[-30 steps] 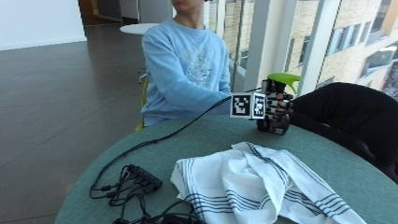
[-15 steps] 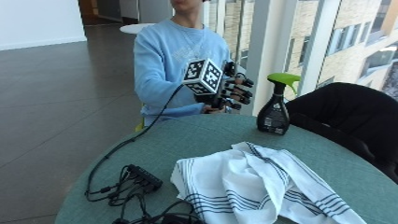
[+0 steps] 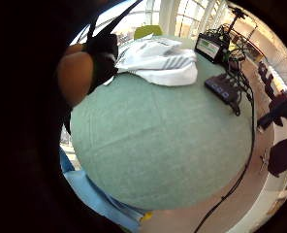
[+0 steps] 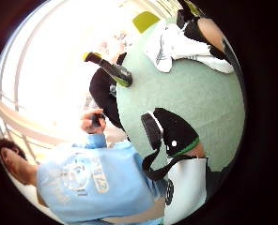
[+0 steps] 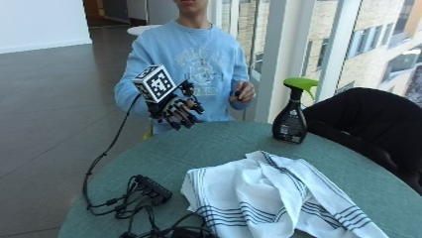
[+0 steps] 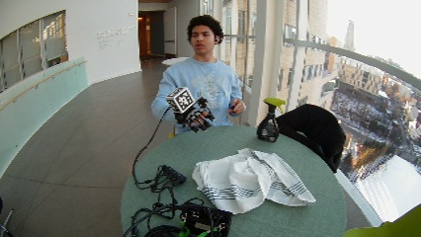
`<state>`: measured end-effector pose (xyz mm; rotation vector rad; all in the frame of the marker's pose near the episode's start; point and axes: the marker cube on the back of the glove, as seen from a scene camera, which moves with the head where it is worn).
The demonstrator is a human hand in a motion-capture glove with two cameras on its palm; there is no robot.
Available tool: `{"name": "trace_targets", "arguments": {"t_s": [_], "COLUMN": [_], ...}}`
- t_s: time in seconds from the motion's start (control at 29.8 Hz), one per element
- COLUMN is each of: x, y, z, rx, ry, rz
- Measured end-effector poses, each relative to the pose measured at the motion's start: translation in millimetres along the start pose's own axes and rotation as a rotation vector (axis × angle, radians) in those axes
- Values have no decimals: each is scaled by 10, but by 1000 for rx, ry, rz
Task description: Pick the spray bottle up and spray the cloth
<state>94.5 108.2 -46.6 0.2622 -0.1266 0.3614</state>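
Spray bottle (image 5: 291,111) upright, nozzle toward person – hands (image 5: 177,110) apart, empty

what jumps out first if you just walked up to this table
Probably the white striped cloth, lying crumpled across the middle of the round green table. Next, the dark spray bottle with its bright green trigger top, standing upright and alone near the table's far edge. The gloved right hand hangs in the air above the table's edge, holding nothing, well away from the bottle.
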Motion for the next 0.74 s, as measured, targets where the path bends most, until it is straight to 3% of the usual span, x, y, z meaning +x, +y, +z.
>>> {"name": "trace_targets", "arguments": {"t_s": [0.2, 0.74], "x": [328, 342], "y": [237, 257], "z": [-142, -133], "rx": [0, -8], "ry": [6, 25], "rz": [62, 36]}}
